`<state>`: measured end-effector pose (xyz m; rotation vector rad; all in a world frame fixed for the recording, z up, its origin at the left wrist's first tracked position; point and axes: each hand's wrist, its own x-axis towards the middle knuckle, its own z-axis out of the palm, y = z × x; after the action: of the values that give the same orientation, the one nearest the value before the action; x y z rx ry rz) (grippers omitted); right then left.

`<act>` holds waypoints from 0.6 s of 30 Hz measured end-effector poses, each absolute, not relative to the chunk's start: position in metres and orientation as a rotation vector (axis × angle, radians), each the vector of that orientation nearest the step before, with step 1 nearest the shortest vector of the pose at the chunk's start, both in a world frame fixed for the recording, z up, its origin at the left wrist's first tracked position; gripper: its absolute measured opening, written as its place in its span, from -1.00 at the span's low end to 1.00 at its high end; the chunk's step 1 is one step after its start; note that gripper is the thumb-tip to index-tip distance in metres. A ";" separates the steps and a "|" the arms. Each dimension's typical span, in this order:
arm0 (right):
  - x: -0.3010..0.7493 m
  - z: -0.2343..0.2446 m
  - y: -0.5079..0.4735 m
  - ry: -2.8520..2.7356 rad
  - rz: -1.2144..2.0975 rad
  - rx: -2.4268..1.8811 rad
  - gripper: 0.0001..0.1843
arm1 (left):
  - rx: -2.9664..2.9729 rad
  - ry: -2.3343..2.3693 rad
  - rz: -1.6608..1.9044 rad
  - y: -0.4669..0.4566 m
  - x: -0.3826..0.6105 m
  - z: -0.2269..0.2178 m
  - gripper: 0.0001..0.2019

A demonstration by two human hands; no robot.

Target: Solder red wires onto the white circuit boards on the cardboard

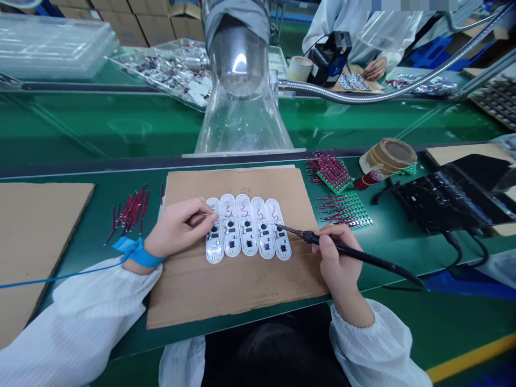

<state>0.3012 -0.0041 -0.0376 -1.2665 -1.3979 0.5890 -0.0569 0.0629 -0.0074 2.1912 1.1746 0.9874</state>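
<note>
Several white oblong circuit boards [248, 230] lie side by side on a brown cardboard sheet [237, 279]. My left hand [181, 226] rests at the left end of the row, fingers pinched on a thin solder wire [213, 215] that reaches over the boards. A blue wrist strap [135, 251] with a blue cord circles that wrist. My right hand [336, 258] grips a black soldering iron [355, 255] like a pen. Its tip [282, 228] touches the rightmost board.
A clear fume hood [242, 91] stands behind the cardboard. Loose red wires [131, 212] lie to the left, green boards with red wires [338, 188] and a tape roll [391, 156] to the right. A black tray [451, 199] sits far right. Across the belt, another person's hand [374, 69] works.
</note>
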 end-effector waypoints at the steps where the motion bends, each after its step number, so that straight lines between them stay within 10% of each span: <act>1: 0.301 -0.037 -0.004 -1.405 0.579 -1.263 -0.76 | 2.195 1.173 0.993 0.063 -0.057 -0.007 -0.85; 18: 0.273 -0.030 0.002 -1.290 0.642 -1.241 -0.71 | 2.189 1.209 1.133 0.072 -0.071 -0.011 -0.86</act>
<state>0.2732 0.0019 -0.0301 -1.2409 -1.2903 0.6419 -0.0705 0.0715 -0.0112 2.1886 1.2094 1.1327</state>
